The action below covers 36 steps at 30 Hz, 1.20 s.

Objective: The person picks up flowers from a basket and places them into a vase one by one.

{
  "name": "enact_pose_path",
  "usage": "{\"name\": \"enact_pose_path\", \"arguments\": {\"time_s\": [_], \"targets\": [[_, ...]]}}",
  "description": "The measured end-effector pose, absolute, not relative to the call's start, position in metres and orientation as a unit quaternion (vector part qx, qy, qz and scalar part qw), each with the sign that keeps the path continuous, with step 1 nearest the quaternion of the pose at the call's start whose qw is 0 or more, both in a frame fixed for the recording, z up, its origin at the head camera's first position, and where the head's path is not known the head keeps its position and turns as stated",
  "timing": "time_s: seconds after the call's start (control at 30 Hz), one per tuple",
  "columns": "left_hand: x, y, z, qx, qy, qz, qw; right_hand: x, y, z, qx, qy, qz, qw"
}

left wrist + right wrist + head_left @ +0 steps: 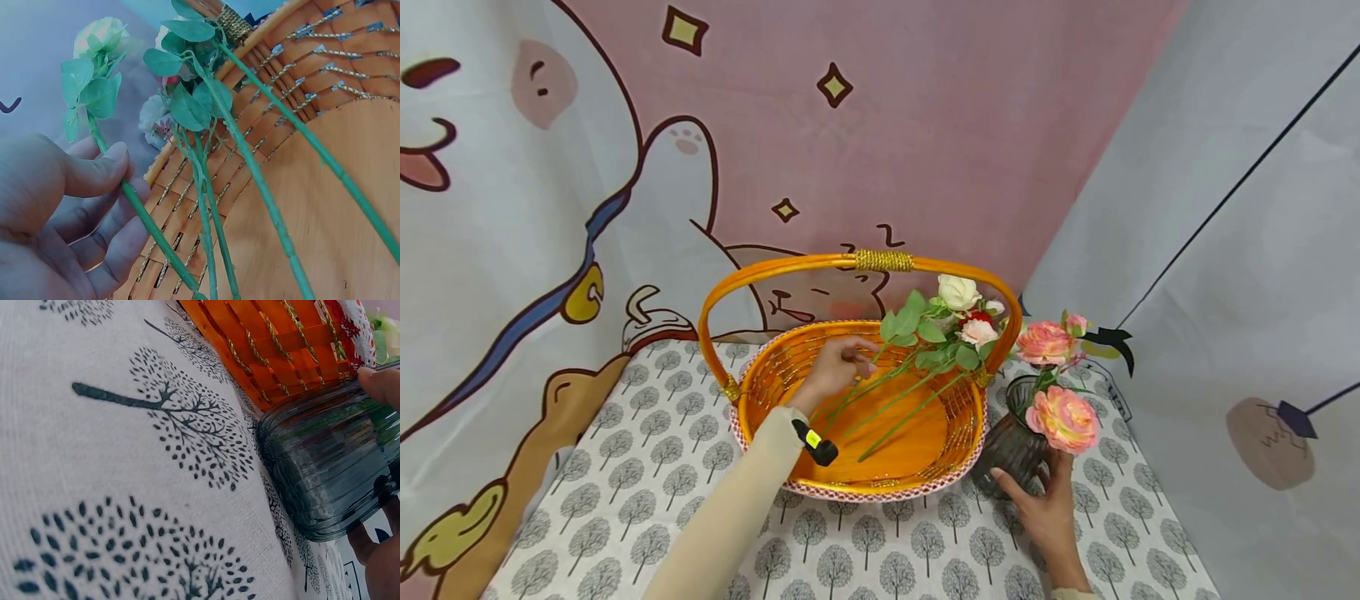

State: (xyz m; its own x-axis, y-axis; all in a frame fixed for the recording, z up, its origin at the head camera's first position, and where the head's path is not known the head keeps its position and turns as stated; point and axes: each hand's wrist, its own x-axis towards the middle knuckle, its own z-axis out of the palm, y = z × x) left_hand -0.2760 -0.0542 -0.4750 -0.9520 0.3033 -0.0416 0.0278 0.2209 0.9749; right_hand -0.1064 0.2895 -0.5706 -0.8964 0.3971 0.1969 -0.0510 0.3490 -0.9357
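My left hand [838, 367] reaches over the orange woven basket [859, 487]. In the left wrist view its thumb and fingers pinch the green stem of a white rose [100, 39]. More artificial flowers lean on the basket's right rim, among them a pale pink flower [978, 333] and a red one partly hidden. Their bare green stems [910, 417] lie slanting across the basket's inside. Beside the basket, my right hand [1051, 510] grips the dark ribbed glass vase [1009, 450] low on its body. Two large coral-pink flowers [1063, 419] stick out of the vase's mouth.
The basket's tall arched handle [775, 268], bound with gold cord at the top, rises above the flowers. Under everything lies a white tablecloth [658, 479] printed with grey trees. A pink and white cartoon curtain [917, 150] hangs directly behind.
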Motion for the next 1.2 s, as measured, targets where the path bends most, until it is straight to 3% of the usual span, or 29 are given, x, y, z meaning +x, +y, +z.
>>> {"name": "enact_pose_path", "arguments": {"time_s": [0.6,1.2], "targets": [[-0.259,-0.056,-0.463,0.102,0.754,0.635,0.135,-0.111,0.292,-0.568,-0.108,-0.794,0.563,0.203],[-0.232,-0.062,-0.460,0.143,0.766,0.615,0.119,-0.105,0.289,-0.567,-0.113,-0.791,0.568,0.197]]}}
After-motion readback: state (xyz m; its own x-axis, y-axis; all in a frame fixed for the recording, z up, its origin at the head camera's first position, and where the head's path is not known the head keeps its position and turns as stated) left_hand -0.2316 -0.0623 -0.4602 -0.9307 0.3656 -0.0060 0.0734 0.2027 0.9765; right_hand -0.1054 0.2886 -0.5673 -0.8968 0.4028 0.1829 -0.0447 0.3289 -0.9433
